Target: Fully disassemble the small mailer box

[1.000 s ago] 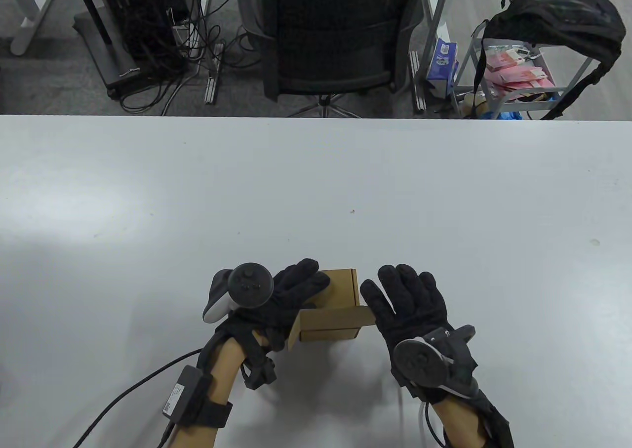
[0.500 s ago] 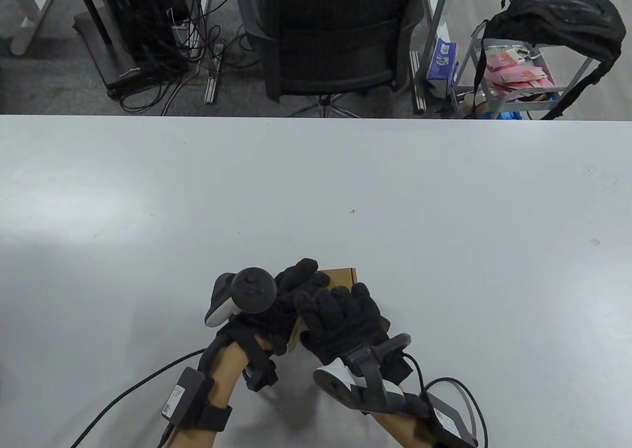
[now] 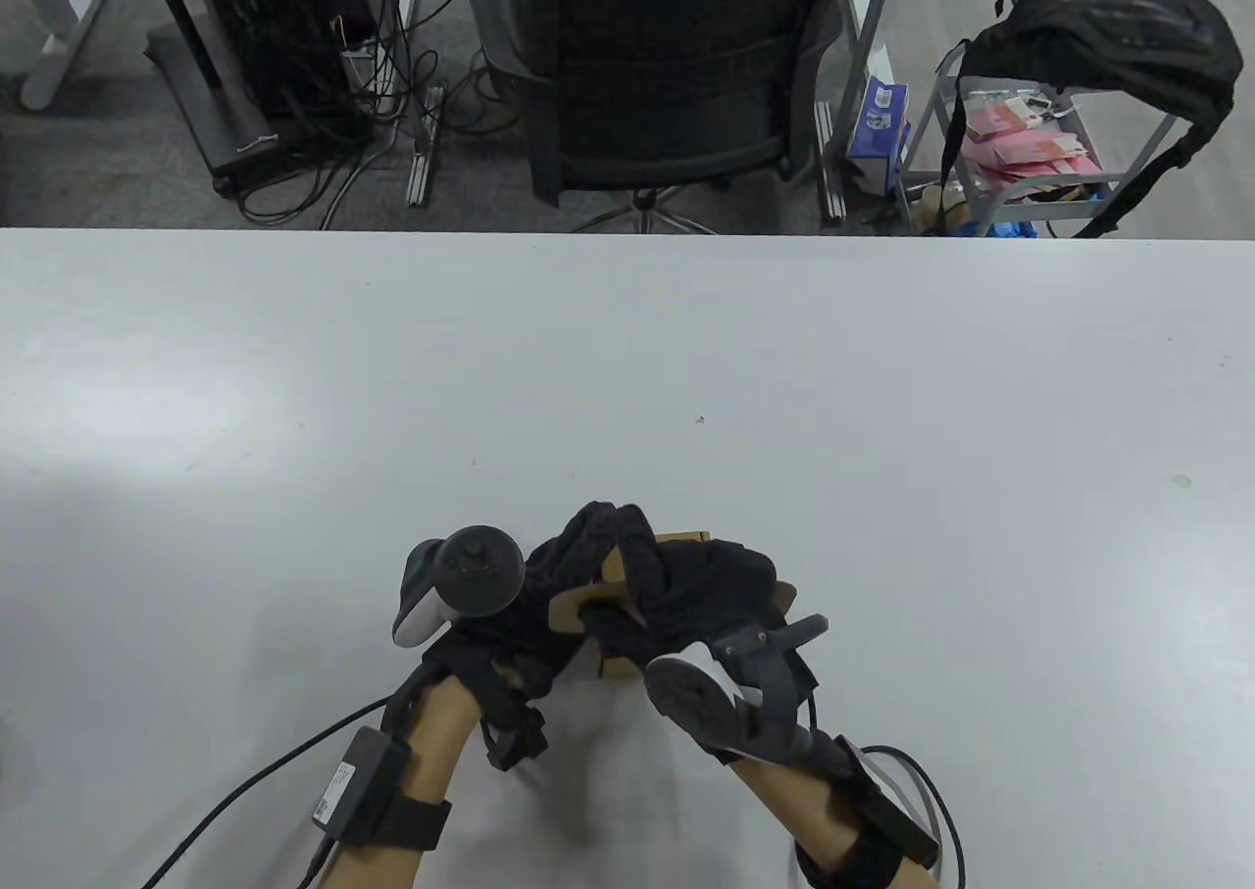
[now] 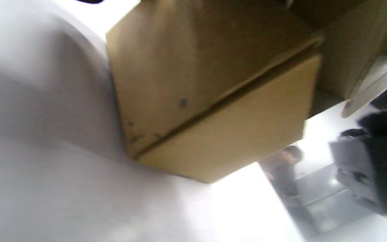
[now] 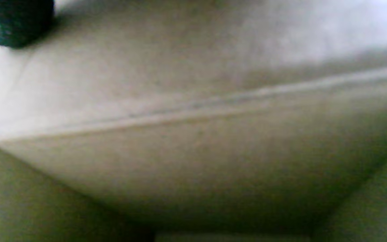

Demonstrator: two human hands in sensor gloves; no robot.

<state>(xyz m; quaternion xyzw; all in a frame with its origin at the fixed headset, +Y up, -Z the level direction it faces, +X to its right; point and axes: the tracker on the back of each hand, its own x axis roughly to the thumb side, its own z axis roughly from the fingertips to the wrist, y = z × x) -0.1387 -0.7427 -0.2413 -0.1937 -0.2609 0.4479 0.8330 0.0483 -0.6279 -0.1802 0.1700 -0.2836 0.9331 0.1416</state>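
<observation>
Now both hands' fingers grip the tilted mailer box, its long axis hidden.

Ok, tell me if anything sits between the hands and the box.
Nothing visible does. Both the left hand and the right hand are already on the box, with fingers curled around its cardboard near the table's front edge.
</observation>
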